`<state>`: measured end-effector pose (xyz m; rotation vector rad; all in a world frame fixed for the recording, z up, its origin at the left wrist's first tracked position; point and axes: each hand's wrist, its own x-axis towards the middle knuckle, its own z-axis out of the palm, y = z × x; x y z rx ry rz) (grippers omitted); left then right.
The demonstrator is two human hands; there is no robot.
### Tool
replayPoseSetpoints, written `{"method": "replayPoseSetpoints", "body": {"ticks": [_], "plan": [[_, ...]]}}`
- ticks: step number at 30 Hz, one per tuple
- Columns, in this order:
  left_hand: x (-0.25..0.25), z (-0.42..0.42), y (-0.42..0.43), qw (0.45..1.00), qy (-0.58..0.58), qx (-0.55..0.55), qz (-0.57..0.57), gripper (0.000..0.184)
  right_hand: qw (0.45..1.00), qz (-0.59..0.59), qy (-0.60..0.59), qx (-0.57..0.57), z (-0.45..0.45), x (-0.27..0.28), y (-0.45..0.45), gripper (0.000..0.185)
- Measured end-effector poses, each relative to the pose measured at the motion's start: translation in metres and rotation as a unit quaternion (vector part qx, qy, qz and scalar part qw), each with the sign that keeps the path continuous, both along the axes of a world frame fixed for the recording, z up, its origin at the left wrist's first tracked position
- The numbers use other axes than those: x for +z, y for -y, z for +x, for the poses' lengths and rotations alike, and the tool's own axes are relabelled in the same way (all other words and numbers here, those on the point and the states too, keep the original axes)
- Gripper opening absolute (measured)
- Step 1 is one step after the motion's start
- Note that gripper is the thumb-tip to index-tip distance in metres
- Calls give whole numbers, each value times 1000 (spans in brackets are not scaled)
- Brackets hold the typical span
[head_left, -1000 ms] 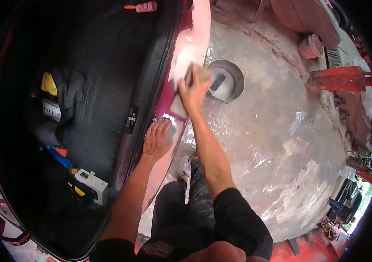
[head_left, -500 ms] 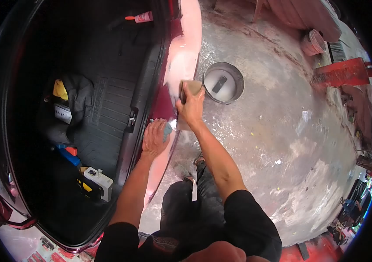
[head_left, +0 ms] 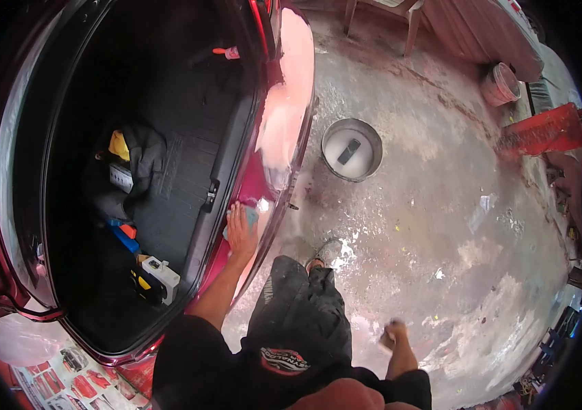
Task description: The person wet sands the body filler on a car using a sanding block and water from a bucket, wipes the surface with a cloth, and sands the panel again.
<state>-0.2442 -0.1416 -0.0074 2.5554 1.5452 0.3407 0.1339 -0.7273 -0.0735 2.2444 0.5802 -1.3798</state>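
My left hand (head_left: pixel 241 232) presses a blue-grey cloth (head_left: pixel 250 216) against the maroon part of the car's rear bumper (head_left: pixel 255 179). Its fingers lie over the cloth. Off to the lower right, beside my leg, hangs my right hand (head_left: pixel 395 333), closed and somewhat blurred. A pale brown edge, apparently the sandpaper sheet (head_left: pixel 386 339), shows at its fingers; most of the sheet is hidden. Pinkish-white primer (head_left: pixel 291 102) covers the bumper's far section, with a wet, greyish patch where it meets the maroon paint.
A round bucket (head_left: pixel 326 164) of cloudy water with a dark block in it stands on the concrete floor (head_left: pixel 427 225). Left lies the open trunk (head_left: pixel 188 178), holding a white-and-black tool (head_left: pixel 159 279) and a dark cloth bag (head_left: pixel 144 154). Farther right are a pail (head_left: pixel 500 85) and a red stand (head_left: pixel 544 130).
My right hand has left the bumper with the sandpaper and swung down and right to my side. My left hand stays on the bumper with the cloth. The view has shifted slightly.
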Motion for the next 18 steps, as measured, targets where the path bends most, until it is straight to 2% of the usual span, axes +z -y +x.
{"method": "replayPoseSetpoints", "body": {"ticks": [1, 2, 3, 6, 8, 9, 12, 13, 16, 18], "plan": [[-4, 17, -16, 1000, 5, 4, -7, 73, 999, -38, -15, -28, -8, 38, 21, 57], [-4, 41, -38, 1000, 0, -4, 8, 71, 995, -43, 4, -96, -21, 35, 70, 51], [-5, 68, -67, 1000, -6, -14, 21, 68, 985, -41, 13, -169, -33, 56, 80, 52], [-32, 147, -166, 994, -16, -29, 104, 59, 905, -15, 2, -424, -72, 116, 96, 58], [-28, 204, -219, 990, 6, -32, 140, 57, 881, 17, 52, -470, -106, 88, 153, 65], [-23, 229, -237, 988, 16, -32, 149, 56, 903, -9, 66, -425, -113, 99, 142, 72], [-28, 263, -262, 978, 66, -85, 179, 51, 883, 31, 97, -458, -146, 105, 137, 72], [-19, 253, -260, 972, 82, -157, 151, 51, 857, 66, 96, -503, -158, 99, 143, 72], [11, 208, -225, 947, 96, -306, 23, 53, 859, 58, 81, -503, -167, 93, 140, 71], [12, 170, -188, 945, 102, -311, 12, 56, 858, 81, 74, -502, -152, 103, 109, 74]]}}
